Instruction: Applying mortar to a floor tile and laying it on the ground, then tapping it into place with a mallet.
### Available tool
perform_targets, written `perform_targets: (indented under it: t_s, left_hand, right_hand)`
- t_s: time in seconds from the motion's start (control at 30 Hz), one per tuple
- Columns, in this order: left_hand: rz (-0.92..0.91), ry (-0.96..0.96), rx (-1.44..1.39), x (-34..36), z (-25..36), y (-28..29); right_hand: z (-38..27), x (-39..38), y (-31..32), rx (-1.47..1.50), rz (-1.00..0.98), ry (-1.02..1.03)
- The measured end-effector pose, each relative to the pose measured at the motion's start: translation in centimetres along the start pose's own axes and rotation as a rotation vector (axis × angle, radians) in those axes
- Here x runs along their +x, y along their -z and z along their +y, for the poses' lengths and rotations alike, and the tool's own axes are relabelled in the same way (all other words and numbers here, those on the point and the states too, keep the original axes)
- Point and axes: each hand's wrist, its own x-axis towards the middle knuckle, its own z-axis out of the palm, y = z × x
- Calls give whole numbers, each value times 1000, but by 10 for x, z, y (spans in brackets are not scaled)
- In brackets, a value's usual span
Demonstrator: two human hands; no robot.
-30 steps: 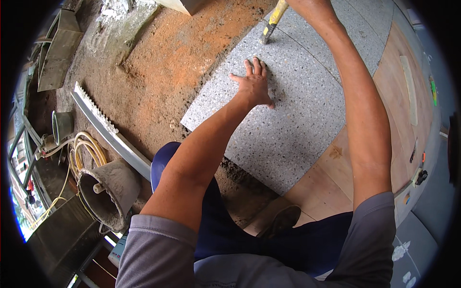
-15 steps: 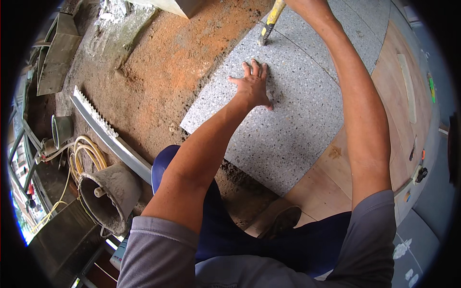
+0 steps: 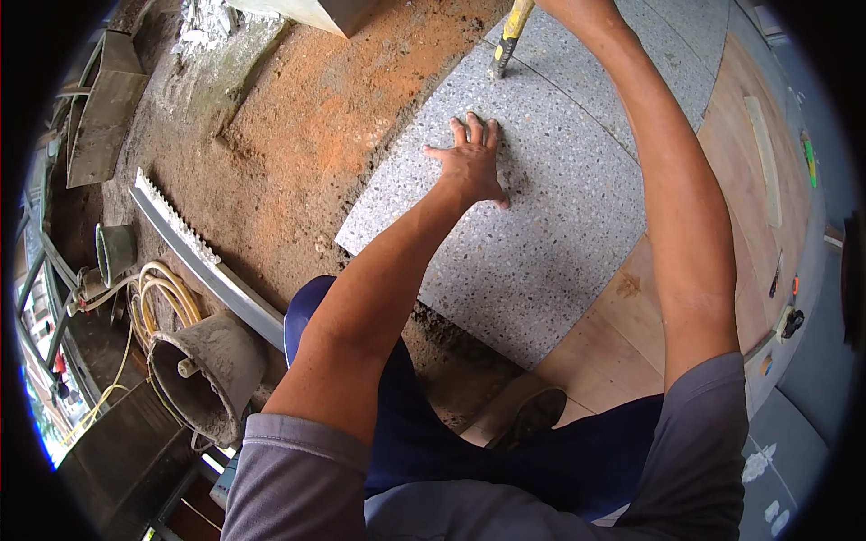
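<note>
Two hands are at the tile: the left hand (image 3: 469, 169) lies flat on it, fingers spread wide; the right hand (image 3: 579, 9), cropped by the upper edge, grips a yellow-and-black tool (image 3: 512, 34) slanting down-left, its end beyond the left fingertips. Beneath lies the speckled grey tile (image 3: 541, 252), bordering soil (image 3: 307, 117) leftward. Against half a second ago, that end sits slightly farther from the fingertips.

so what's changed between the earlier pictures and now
Only a little: the lower tip of the yellow-and-black tool handle, held in the right hand, has shifted slightly up and right, farther from the left hand's fingertips. Nothing was visibly taken hold of or let go. The left hand stays spread on the speckled terrazzo slab.
</note>
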Motion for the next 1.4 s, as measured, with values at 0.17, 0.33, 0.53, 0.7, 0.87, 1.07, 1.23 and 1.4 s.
perform_targets:
  t_s: [0.17, 0.33, 0.53, 0.7, 0.87, 1.07, 1.23, 1.4]
  left_hand:
    - [7, -10, 14, 1, 5, -2]
    - [29, -26, 19, 3, 4, -3]
    - [24, -36, 24, 3, 9, -2]
    - [33, -25, 48, 5, 11, -3]
    - [45, -47, 90, 9, 20, 3]
    - [406, -126, 177, 98, -11, 30]
    - [389, -116, 119, 153, -2, 50]
    - [396, -90, 192, 176, -18, 44]
  right_hand:
    - [7, -3, 1, 4, 58, 103]
    - [-5, -10, 11, -5, -3, -91]
    - [8, -22, 23, -20, 46, -50]
    - [10, -47, 57, -143, -1, 63]
    - [2, -68, 88, -103, -25, -267]
    - [13, -72, 91, -44, 7, -203]
    - [22, -81, 102, -70, 12, -231]
    - [23, -79, 96, -111, -9, -233]
